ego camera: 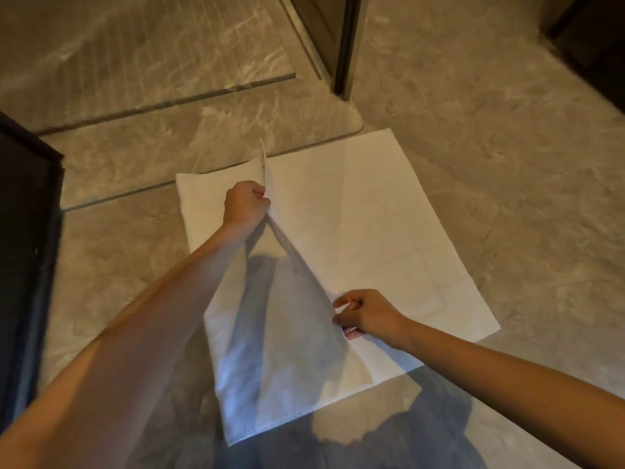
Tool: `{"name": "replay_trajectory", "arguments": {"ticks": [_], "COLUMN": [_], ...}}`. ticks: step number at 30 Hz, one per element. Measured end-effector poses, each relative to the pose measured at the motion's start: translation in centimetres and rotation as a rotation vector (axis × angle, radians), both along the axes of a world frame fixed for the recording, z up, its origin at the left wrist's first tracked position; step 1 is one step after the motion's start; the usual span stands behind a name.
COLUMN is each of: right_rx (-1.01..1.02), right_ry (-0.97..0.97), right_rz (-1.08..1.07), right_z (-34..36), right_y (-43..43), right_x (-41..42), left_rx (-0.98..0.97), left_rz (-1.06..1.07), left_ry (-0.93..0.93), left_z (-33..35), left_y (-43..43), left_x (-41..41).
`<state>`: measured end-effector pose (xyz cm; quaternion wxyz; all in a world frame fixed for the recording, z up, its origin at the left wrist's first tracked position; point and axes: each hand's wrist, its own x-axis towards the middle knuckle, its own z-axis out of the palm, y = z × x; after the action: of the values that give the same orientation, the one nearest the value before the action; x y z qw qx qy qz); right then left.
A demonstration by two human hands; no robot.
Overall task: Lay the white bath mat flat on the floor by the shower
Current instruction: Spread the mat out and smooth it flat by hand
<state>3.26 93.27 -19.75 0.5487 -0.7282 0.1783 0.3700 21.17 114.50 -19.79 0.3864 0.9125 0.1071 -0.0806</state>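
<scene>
The white bath mat (372,231) lies on the beige marble floor beside the raised shower threshold (162,106). Its right half rests flat. A fold of the mat is lifted off the floor, running from the far edge to the near middle. My left hand (245,204) is closed on that fold near the mat's far edge. My right hand (363,314) pinches the same fold lower down, near the mat's middle. The left part of the mat lies under my left forearm and in shadow.
A dark door frame post (348,45) stands at the far side, just beyond the mat's far corner. A dark cabinet or door edge (27,248) runs along the left. Marble floor (524,164) extends to the right of the mat. My shadow falls across the mat's near edge.
</scene>
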Motion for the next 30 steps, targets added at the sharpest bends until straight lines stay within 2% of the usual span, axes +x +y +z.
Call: {"name": "replay_trajectory", "arguments": {"ticks": [8,15,21,25,30], "right_rx": [0.115,0.280,0.360,0.388,0.303], "right_ry": [-0.013,-0.008,0.038,0.059,0.084], "right_rz": [0.241,0.396,0.393,0.388,0.361], "right_z": [5.9,8.6,7.2,5.2,2.3], "right_y": [7.3,16.4,24.2,28.0,30.8], "right_x": [0.9,0.2,-1.2,-2.0,-2.6], "left_rx": [0.057,0.154,0.178,0.238,0.285], "left_rz": [0.070,0.182,0.171,0.177,0.203], "left_ry": [-0.030,-0.145,-0.183,-0.131,-0.096], "left_z": [4.8,9.0,9.7,8.8,6.0], "left_y": [11.1,20.8,26.8,29.6,30.4], "left_x": [-3.1,-7.9,-9.9,-10.1,-10.4]}}
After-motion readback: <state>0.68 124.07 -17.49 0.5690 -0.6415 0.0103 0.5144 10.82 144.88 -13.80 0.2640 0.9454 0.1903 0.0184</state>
